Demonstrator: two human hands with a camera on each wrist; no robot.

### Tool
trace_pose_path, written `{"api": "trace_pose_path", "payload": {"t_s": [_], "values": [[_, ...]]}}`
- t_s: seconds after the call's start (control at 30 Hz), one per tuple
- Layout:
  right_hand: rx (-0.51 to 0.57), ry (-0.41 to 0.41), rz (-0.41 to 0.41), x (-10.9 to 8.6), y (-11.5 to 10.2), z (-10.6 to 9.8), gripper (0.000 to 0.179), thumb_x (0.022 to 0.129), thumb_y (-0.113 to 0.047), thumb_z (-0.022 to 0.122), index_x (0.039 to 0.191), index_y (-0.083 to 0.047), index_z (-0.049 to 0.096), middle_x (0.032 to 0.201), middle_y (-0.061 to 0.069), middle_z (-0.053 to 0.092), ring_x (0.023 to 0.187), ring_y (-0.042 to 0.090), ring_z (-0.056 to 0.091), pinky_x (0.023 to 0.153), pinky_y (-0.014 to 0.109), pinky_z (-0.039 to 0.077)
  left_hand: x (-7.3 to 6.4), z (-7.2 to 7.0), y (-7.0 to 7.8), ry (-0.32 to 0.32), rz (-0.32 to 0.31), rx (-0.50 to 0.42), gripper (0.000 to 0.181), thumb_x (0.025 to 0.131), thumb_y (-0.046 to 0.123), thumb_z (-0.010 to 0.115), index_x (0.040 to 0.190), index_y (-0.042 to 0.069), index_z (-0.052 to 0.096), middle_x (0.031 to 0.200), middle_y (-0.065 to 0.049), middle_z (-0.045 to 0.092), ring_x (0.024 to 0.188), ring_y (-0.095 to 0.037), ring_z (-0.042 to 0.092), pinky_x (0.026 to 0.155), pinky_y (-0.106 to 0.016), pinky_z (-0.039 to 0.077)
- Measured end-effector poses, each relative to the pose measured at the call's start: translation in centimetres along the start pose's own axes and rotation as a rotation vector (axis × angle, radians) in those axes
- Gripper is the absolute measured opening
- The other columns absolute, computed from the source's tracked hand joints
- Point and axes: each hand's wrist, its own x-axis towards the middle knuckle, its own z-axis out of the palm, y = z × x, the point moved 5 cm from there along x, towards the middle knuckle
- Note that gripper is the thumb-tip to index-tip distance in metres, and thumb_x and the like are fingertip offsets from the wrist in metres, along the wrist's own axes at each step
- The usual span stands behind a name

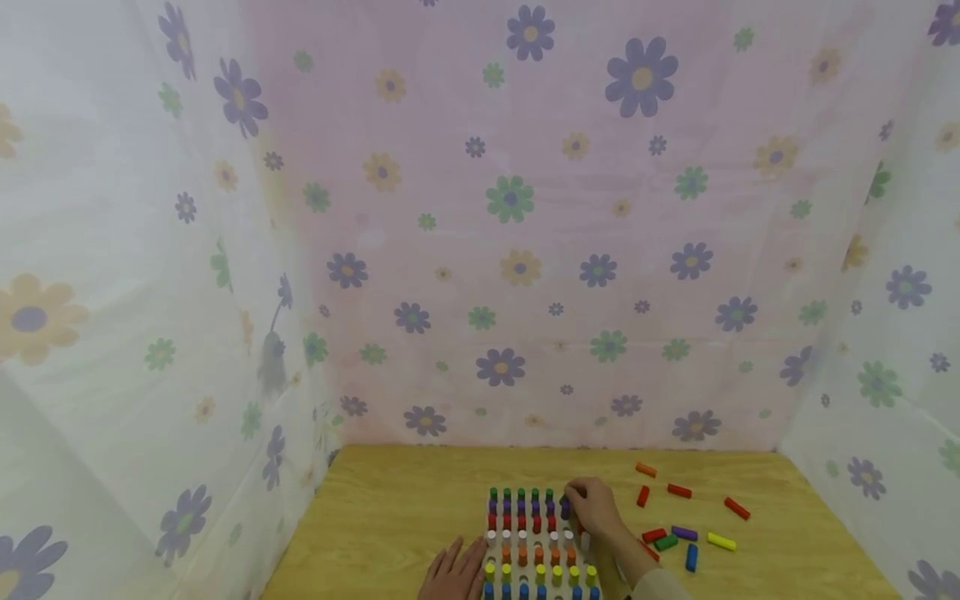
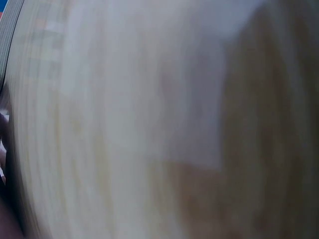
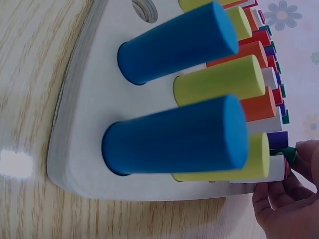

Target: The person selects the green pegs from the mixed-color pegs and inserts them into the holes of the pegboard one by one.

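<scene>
A pale pegboard (image 3: pixel 97 104) stands on the table, with rows of round pegs in blue, yellow, orange, white, red, purple and green. At its far right corner my right hand (image 1: pixel 595 505) pinches a green peg (image 3: pixel 283 153) between thumb and fingers, beside a purple peg (image 3: pixel 277 140). Whether that peg sits fully in its hole is hidden by the fingers. Along the board's left edge lies my left hand (image 1: pixel 454 573), its fingers extended and touching or close to the side. The left wrist view is blurred and shows mostly wood-grain tabletop (image 2: pixel 124 124).
Loose pegs lie scattered right of the board: an orange peg (image 1: pixel 646 470), several red ones such as this red peg (image 1: pixel 679 491), a purple peg (image 1: pixel 684 533), a yellow peg (image 1: pixel 722 542) and a blue peg (image 1: pixel 692 557). Flowered sheets (image 1: pixel 555 225) enclose the table's back and sides.
</scene>
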Motion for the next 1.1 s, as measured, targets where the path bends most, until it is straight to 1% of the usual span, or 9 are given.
{"api": "trace_pose_path", "payload": {"t_s": [0.13,0.23,0.33,0.37,0.47,0.6,0.73,0.93,1.1], "values": [[0.042,-0.053,-0.003,-0.30,0.01,0.39,0.022,0.096,-0.010,0.052,0.101,0.004,0.068,0.083,0.007,0.065,0.066,0.014,0.056,0.056,0.030,0.049,-0.52,-0.02,0.14,0.017,0.009,0.025,0.056,0.098,0.059,0.016,0.142,0.034,0.042,0.141,0.015,0.044,0.131,-0.024,0.039,0.103,-0.049,0.033],[0.045,-0.073,-0.024,-0.27,0.14,0.51,0.022,0.096,-0.010,0.052,0.102,0.004,0.068,0.085,0.007,0.066,0.067,0.014,0.057,0.057,0.030,0.050,-0.77,-0.06,0.28,0.033,0.020,0.031,0.056,0.098,0.058,0.017,0.142,0.033,0.042,0.141,0.014,0.044,0.131,-0.025,0.040,0.103,-0.049,0.033],[0.038,-0.073,-0.030,-0.28,0.23,0.52,0.022,0.096,-0.011,0.053,0.101,0.003,0.069,0.086,0.007,0.066,0.069,0.015,0.059,0.058,0.031,0.051,-0.69,-0.02,0.28,0.023,0.028,0.009,0.055,0.099,0.057,0.017,0.142,0.034,0.041,0.141,0.016,0.044,0.130,-0.025,0.040,0.102,-0.049,0.034],[0.033,-0.069,-0.032,-0.28,0.24,0.53,0.021,0.096,-0.011,0.053,0.101,0.003,0.069,0.086,0.006,0.066,0.071,0.014,0.059,0.058,0.031,0.051,-0.58,-0.01,0.26,0.024,0.021,-0.003,0.054,0.099,0.056,0.017,0.142,0.034,0.042,0.140,0.016,0.045,0.130,-0.025,0.041,0.102,-0.049,0.034],[0.016,-0.040,-0.040,-0.30,0.07,0.46,0.020,0.095,-0.011,0.055,0.101,0.002,0.069,0.087,0.005,0.066,0.073,0.015,0.059,0.059,0.031,0.052,-0.36,-0.07,0.23,0.017,0.020,-0.015,0.055,0.099,0.057,0.016,0.142,0.034,0.041,0.140,0.017,0.045,0.130,-0.025,0.041,0.103,-0.049,0.034],[0.003,-0.013,-0.053,-0.30,-0.16,0.38,0.020,0.095,-0.012,0.056,0.100,0.002,0.069,0.087,0.005,0.066,0.076,0.015,0.059,0.063,0.034,0.052,-0.15,-0.22,0.15,0.029,0.029,-0.020,0.055,0.099,0.056,0.015,0.143,0.033,0.041,0.141,0.015,0.045,0.131,-0.025,0.040,0.104,-0.049,0.033],[0.003,-0.005,-0.047,-0.42,-0.18,0.39,0.019,0.094,-0.012,0.056,0.101,0.001,0.069,0.088,0.004,0.066,0.077,0.015,0.059,0.065,0.034,0.052,-0.11,-0.15,0.08,0.027,0.034,-0.022,0.055,0.099,0.056,0.016,0.143,0.032,0.041,0.141,0.015,0.045,0.131,-0.025,0.040,0.104,-0.050,0.032],[0.034,-0.064,-0.002,-0.21,-0.13,0.48,0.021,0.096,-0.014,0.054,0.102,0.000,0.069,0.087,0.005,0.066,0.076,0.017,0.060,0.062,0.033,0.052,-0.06,-0.14,0.06,0.049,0.025,0.005,0.054,0.099,0.055,0.017,0.142,0.033,0.043,0.139,0.015,0.046,0.130,-0.024,0.042,0.103,-0.048,0.034],[0.044,-0.067,0.013,-0.68,0.03,-0.02,0.023,0.094,-0.017,0.056,0.106,0.001,0.066,0.093,0.007,0.065,0.077,0.017,0.060,0.062,0.033,0.052,-0.09,-0.12,0.06,0.064,0.023,-0.006,0.053,0.100,0.055,0.018,0.141,0.033,0.043,0.138,0.015,0.048,0.130,-0.024,0.042,0.103,-0.048,0.034]]}}
